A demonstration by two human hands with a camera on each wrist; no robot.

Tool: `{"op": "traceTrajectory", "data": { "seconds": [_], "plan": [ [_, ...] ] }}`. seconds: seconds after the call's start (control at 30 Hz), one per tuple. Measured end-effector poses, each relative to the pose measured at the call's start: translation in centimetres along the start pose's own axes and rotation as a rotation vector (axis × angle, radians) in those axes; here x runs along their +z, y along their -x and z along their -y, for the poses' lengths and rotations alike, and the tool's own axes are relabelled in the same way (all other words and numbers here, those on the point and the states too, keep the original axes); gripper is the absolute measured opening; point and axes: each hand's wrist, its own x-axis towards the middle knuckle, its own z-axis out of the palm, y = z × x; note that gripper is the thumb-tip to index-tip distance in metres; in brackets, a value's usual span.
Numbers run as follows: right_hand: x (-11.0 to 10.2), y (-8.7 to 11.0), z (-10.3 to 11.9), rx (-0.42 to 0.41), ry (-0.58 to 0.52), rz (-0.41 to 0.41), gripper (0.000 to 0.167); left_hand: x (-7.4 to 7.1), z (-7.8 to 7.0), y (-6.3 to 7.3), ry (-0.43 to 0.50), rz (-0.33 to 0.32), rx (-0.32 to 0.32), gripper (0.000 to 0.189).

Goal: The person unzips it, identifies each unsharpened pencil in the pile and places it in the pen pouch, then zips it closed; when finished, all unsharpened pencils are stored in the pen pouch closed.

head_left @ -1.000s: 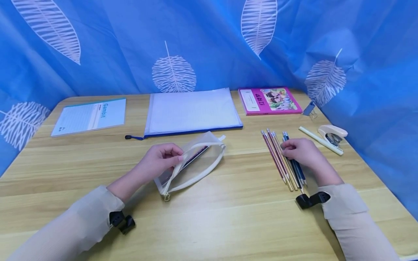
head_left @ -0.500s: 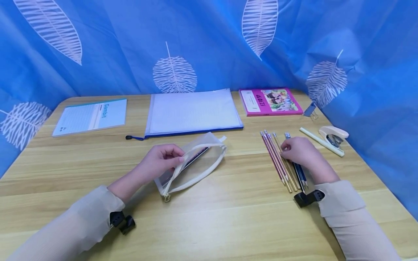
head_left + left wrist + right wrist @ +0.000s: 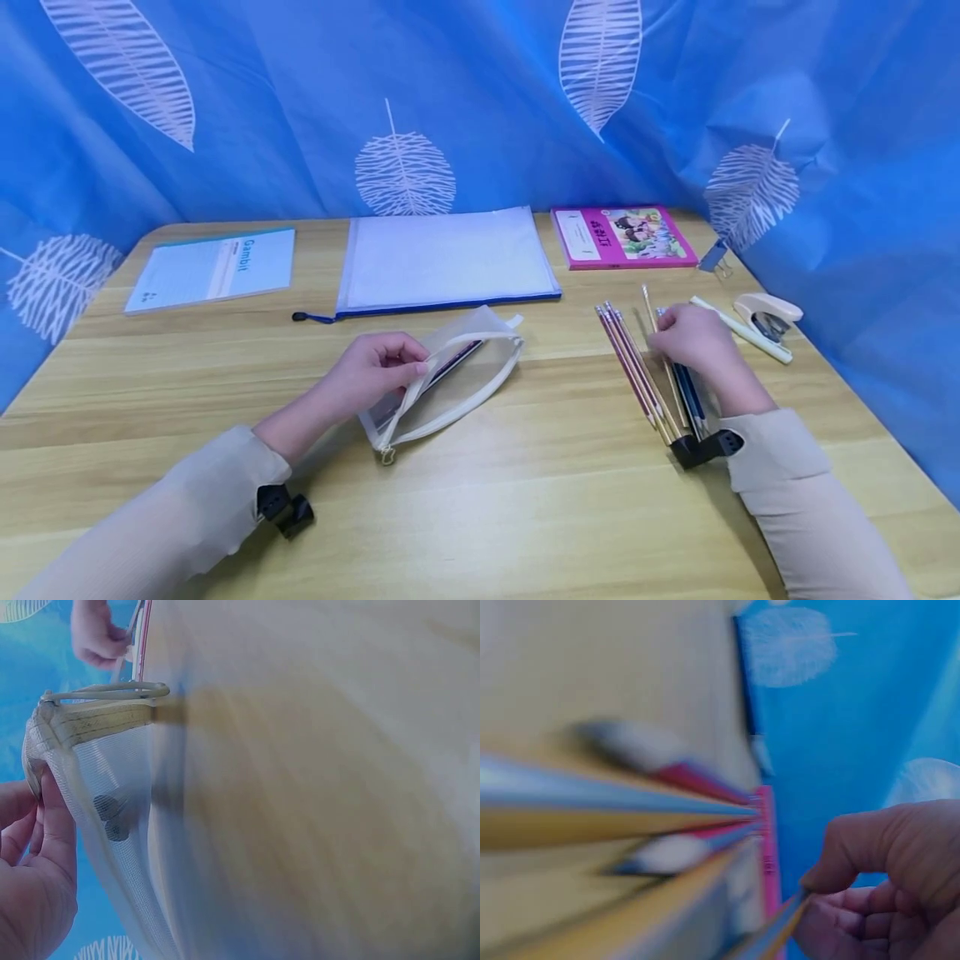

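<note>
A translucent mesh zip pouch (image 3: 480,321) lies on the table with its mouth spread apart and dark pencils (image 3: 453,364) inside. Thumb and fingers of my left hand (image 3: 378,362) pinch the pouch's zip edge, which the left wrist view also shows. To the right, my right hand (image 3: 697,337) pinches a gold pencil (image 3: 647,298), raised at its far end above the others. Beside it lie dark red pencils (image 3: 626,358) and, partly under the hand, dark blue pencils (image 3: 688,396). Blurred pencils fill the left of the right wrist view.
At the back stand a pale Gambit notebook (image 3: 213,271), a white zip folder (image 3: 446,258) with a blue edge, and a pink book (image 3: 626,239). On the right are a blue binder clip (image 3: 712,255), a pale stick (image 3: 742,330) and a small white stapler-like tool (image 3: 768,310).
My right hand has drawn one gold pencil up from the row, its far end now standing out beyond the others. My left hand keeps its hold on the pouch edge.
</note>
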Motion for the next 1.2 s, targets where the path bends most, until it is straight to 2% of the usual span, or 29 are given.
{"op": "traceTrajectory", "data": {
  "seconds": [0.13, 0.3, 0.37, 0.4, 0.47, 0.53, 0.67, 0.93, 1.2],
  "plan": [
    [-1.0, 0.8, 0.7, -0.011, -0.430, -0.047, 0.030, 0.1, 0.1, -0.1, -0.006, -0.005, -0.002, 0.013],
    [-0.7, 1.4, 1.9, -0.099, -1.097, 0.012, 0.010, 0.2, 0.0, -0.1, -0.003, -0.007, 0.006, 0.014],
    [0.0, 1.6, 2.4, -0.114, -1.338, 0.059, 0.010, 0.3, -0.1, -0.1, 0.000, -0.001, 0.005, 0.013],
    [0.5, 1.7, 2.8, -0.109, -1.430, 0.075, 0.014, 0.3, -0.1, -0.1, -0.002, 0.002, 0.005, 0.014],
    [1.7, 1.9, 3.8, -0.083, -1.544, 0.098, 0.018, 0.4, -0.1, 0.0, -0.005, 0.005, 0.003, 0.013],
    [2.9, 2.3, 5.0, -0.045, -1.579, 0.110, 0.019, 0.4, -0.1, -0.1, -0.010, 0.002, 0.003, 0.013],
    [5.0, 2.9, 7.5, 0.016, -1.562, 0.119, 0.020, 0.4, -0.1, -0.1, -0.015, -0.004, 0.012, 0.012],
    [8.3, 4.2, 11.4, 0.051, -1.525, 0.150, 0.014, 0.4, -0.1, -0.2, 0.003, 0.003, 0.016, 0.012],
    [11.5, 5.4, 14.2, 0.075, -1.537, 0.180, 0.018, 0.8, -0.3, -0.2, 0.008, -0.006, 0.024, 0.012]
  ]
}}
